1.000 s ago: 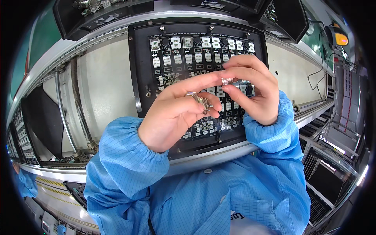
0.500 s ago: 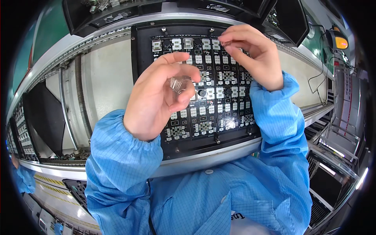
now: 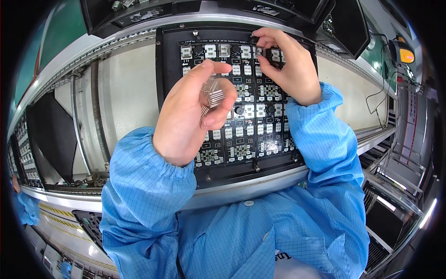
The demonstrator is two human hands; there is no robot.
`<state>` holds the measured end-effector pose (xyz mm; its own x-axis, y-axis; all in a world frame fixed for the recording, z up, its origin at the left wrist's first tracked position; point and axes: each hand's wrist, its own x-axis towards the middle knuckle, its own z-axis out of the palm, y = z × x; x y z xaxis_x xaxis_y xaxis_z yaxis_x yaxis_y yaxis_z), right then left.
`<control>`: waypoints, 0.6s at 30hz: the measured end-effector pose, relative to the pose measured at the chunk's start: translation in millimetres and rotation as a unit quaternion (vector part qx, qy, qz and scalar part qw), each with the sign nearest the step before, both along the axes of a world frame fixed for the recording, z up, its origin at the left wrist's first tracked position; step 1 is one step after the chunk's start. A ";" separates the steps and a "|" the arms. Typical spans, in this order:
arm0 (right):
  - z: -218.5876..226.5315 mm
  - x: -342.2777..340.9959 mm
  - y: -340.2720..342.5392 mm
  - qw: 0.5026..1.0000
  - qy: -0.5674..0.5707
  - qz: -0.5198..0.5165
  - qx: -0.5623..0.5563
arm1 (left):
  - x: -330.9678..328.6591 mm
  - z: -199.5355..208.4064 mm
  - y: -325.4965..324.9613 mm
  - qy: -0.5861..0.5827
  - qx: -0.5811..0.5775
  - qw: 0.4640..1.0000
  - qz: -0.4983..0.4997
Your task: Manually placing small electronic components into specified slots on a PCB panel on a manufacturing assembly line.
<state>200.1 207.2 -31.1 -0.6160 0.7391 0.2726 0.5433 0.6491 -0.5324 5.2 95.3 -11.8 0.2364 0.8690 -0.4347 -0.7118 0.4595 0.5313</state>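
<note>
A black carrier frame (image 3: pixel 168 42) in front of me holds a grid of circuit boards (image 3: pixel 241 132) with white connectors and round black parts. My left hand (image 3: pixel 188 102) hovers over its left side, fingers curled around a bunch of pin headers (image 3: pixel 215 96), short rows of thin silvery metal pins. At the upper right of the grid is my right hand (image 3: pixel 292 65), thumb and fingertips apart around a white connector (image 3: pixel 259 51). Nothing is plainly seen in those fingers; the inner fingertips are partly hidden.
Dark bins (image 3: pixel 134 14) with metal parts stand beyond the rail, and another bin (image 3: pixel 344 28) is at the far right. A conveyor rail (image 3: pixel 116 44) runs along the back. Further boards (image 3: pixel 28 156) lie at far left. An orange-lit device (image 3: pixel 406 56) is at right.
My right hand has moved slightly left and down onto the boards; the small pin piece at its fingertips is no longer visible there. My left hand has turned a little, still holding the pin headers.
</note>
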 end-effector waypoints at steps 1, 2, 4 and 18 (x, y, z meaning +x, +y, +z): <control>-0.9 -0.9 0.0 1.000 0.000 0.007 0.011 | -0.1 0.4 -0.3 0.000 0.000 1.000 0.000; -1.7 -1.9 -0.1 1.000 0.000 0.014 0.021 | -0.4 0.7 -0.8 0.001 -0.004 1.000 0.000; -2.3 -3.0 -0.4 1.000 0.005 0.015 0.015 | -0.5 0.9 -1.1 0.001 -0.007 1.000 0.000; -0.3 -2.9 -2.2 0.999 -0.014 0.026 0.040 | 4.1 -0.4 1.1 -0.009 0.004 1.000 -0.005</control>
<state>197.2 205.0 -31.4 -0.6607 0.6833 0.3107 0.5225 0.7158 -0.4632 9.3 96.4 -12.3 0.2518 0.8703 -0.4233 -0.7167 0.4617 0.5227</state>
